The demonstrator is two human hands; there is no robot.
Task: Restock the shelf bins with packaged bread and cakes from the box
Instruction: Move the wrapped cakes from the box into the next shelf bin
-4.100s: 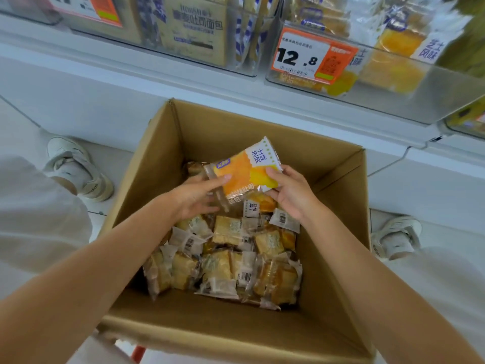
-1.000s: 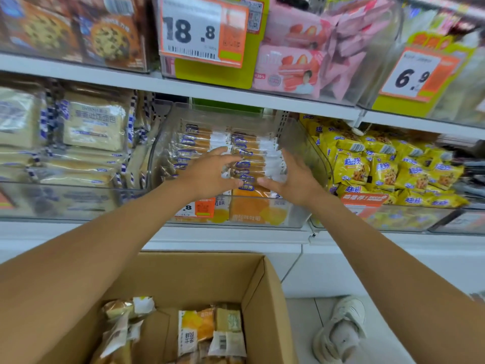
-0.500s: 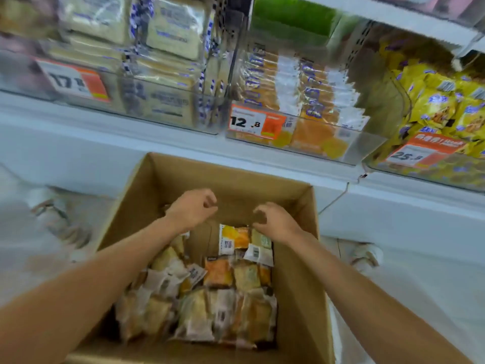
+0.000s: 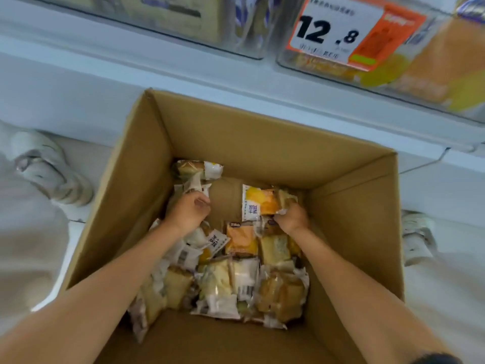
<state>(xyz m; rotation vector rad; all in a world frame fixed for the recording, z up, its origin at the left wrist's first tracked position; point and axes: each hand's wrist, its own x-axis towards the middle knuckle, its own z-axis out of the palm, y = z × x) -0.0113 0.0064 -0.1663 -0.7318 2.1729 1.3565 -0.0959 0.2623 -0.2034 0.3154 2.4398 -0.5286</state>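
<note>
— What is the left hand (image 4: 187, 212) doing?
— It sits curled by the box's (image 4: 147, 164) left wall; whether it holds anything cannot be told.
— And the orange cake packet (image 4: 258, 203)?
— It lies crosswise near the far wall, between the hands. The right hand (image 4: 291, 219) pinches its right end, so that hand is nearer.

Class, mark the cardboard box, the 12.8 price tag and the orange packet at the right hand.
cardboard box (image 4: 236, 143): head view, far inner wall.
12.8 price tag (image 4: 338, 22): head view, white area.
orange packet (image 4: 265, 203): head view, orange middle.
</note>
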